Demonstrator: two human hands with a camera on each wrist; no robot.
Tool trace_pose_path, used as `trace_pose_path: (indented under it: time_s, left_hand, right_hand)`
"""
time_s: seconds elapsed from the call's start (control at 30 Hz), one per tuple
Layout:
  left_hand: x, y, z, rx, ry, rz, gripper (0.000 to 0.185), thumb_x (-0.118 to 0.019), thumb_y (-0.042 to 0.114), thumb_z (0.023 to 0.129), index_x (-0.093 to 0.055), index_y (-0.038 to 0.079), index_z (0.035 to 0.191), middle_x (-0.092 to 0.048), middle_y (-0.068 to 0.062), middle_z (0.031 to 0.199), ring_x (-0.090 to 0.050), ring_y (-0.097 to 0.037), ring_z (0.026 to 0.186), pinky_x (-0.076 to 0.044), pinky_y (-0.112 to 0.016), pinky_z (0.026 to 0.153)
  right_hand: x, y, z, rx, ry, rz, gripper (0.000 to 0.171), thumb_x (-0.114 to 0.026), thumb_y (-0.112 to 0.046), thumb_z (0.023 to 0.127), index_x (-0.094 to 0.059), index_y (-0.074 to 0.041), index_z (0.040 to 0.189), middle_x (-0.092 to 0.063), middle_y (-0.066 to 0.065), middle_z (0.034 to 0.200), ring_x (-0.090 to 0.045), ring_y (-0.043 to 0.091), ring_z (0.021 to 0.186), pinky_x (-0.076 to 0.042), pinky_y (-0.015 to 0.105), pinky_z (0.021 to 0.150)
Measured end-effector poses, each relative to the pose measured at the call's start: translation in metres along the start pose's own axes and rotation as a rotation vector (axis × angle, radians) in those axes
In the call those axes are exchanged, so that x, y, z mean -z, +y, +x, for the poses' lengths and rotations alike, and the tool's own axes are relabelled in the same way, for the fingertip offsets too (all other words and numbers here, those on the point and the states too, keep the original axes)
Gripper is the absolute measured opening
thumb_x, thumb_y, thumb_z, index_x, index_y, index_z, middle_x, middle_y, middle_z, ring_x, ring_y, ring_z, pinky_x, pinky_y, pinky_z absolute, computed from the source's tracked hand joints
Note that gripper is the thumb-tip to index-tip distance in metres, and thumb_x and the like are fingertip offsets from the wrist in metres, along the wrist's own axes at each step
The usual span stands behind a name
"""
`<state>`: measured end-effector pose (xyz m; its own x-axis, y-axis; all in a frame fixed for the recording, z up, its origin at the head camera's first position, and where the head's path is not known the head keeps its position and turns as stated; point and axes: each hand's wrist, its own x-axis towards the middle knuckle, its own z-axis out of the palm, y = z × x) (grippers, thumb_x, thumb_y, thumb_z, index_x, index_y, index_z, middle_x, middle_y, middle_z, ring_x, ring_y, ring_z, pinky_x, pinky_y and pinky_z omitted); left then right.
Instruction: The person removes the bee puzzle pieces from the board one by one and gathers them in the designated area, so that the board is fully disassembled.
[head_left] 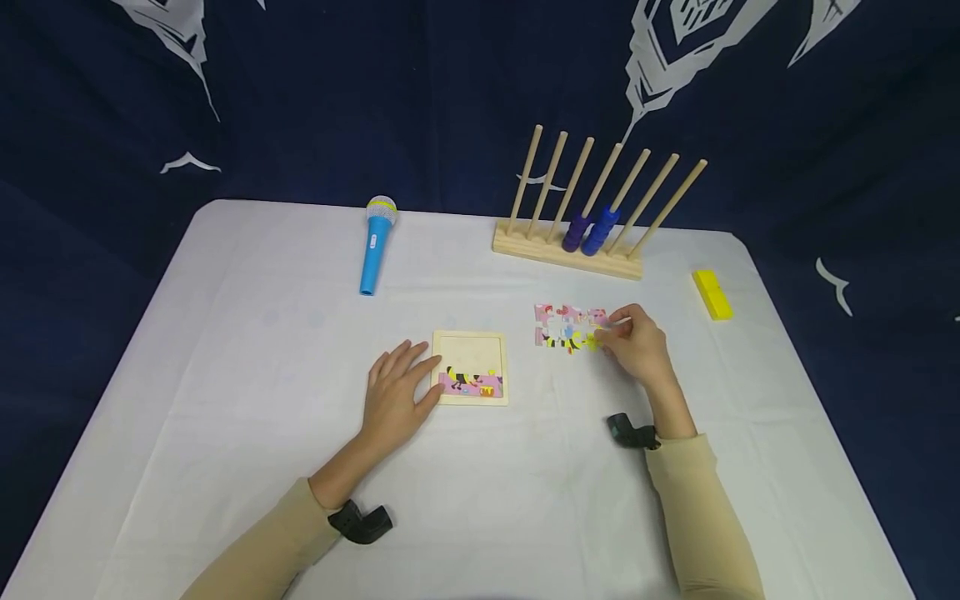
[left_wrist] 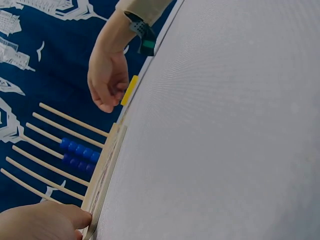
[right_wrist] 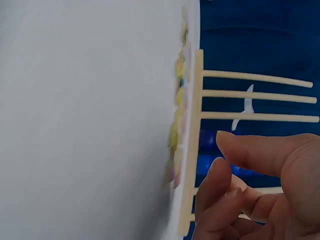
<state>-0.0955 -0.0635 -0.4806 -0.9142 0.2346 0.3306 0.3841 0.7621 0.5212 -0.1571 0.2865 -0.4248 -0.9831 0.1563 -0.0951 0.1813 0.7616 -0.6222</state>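
A square wooden puzzle tray (head_left: 468,346) lies on the table, its lower part filled with pink pieces showing a bee. My left hand (head_left: 399,396) rests spread along the tray's left side, fingertips and thumb at its rim; the left wrist view catches its thumb (left_wrist: 75,215) against the tray edge. To the right lies a cluster of loose puzzle pieces (head_left: 562,327), pink, white and yellow. Over the cluster's right end hovers my right hand (head_left: 637,346), its fingertips close to a yellow piece. In the right wrist view its thumb (right_wrist: 250,150) and index finger stand slightly apart, nothing visible between them.
A wooden peg rack (head_left: 570,258) with purple and blue beads stands at the back, its pegs upright. Left of it lies a blue toy microphone (head_left: 376,254). A yellow block (head_left: 712,295) sits near the right edge of the white-covered table (head_left: 247,333).
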Motion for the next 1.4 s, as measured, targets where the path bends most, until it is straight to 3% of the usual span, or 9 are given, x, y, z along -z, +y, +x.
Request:
trace_pose_path:
  time_s: [0.13,0.33,0.67,0.9,1.13,1.4]
  left_hand:
    - [0.000,0.000,0.000,0.010,-0.007,0.009,0.039,-0.063,0.028,0.080,-0.059,0.012,0.116,-0.046,-0.008,0.132,-0.029,-0.027,0.128,-0.015,-0.049,0.103]
    - [0.000,0.000,0.000,0.004,-0.007,0.007,0.040,-0.063,0.028,0.079,-0.059,0.012,0.115,-0.046,-0.009,0.131,-0.029,-0.028,0.128,-0.015,-0.050,0.102]
    - [0.004,-0.001,0.000,-0.009,-0.021,0.007,0.041,-0.063,0.028,0.080,-0.059,0.012,0.117,-0.046,-0.009,0.132,-0.030,-0.028,0.128,-0.015,-0.049,0.103]
    - [0.007,-0.005,-0.001,-0.043,-0.051,0.023,0.042,-0.061,0.032,0.081,-0.058,0.015,0.118,-0.045,-0.007,0.133,-0.030,-0.026,0.129,-0.016,-0.049,0.103]
    - [0.008,-0.008,-0.002,-0.049,-0.066,0.019,0.042,-0.059,0.033,0.082,-0.056,0.015,0.120,-0.044,-0.006,0.134,-0.028,-0.026,0.130,-0.016,-0.049,0.103]
    - [0.007,-0.007,-0.002,-0.049,-0.075,0.021,0.042,-0.058,0.033,0.083,-0.056,0.015,0.121,-0.044,-0.006,0.134,-0.028,-0.025,0.130,-0.015,-0.048,0.104]
  right_hand:
    - [0.001,-0.014,-0.003,0.023,0.004,0.041,0.036,-0.062,-0.025,0.082,-0.047,-0.006,0.109,-0.052,0.010,0.084,-0.051,0.019,0.066,-0.044,0.025,0.053]
    - [-0.009,-0.037,-0.012,0.087,-0.016,0.118,0.030,-0.063,-0.018,0.080,-0.051,-0.004,0.105,-0.053,0.009,0.083,-0.049,0.019,0.069,-0.043,0.026,0.055]
    - [-0.061,-0.089,-0.037,0.291,-0.192,0.203,0.029,-0.066,-0.018,0.079,-0.055,-0.005,0.103,-0.056,0.006,0.085,-0.053,0.017,0.070,-0.044,0.027,0.059]
    - [-0.092,-0.121,-0.058,0.409,-0.312,0.215,0.028,-0.067,-0.016,0.078,-0.056,-0.007,0.103,-0.057,0.005,0.091,-0.053,0.013,0.066,-0.045,0.025,0.054]
    - [-0.114,-0.130,-0.066,0.473,-0.331,0.192,0.034,-0.070,-0.010,0.074,-0.055,-0.007,0.105,-0.057,0.008,0.094,-0.051,0.011,0.063,-0.043,0.023,0.056]
    - [-0.122,-0.126,-0.070,0.506,-0.303,0.168,0.036,-0.071,-0.005,0.071,-0.057,-0.006,0.104,-0.057,0.009,0.093,-0.055,0.014,0.072,-0.044,0.023,0.063]
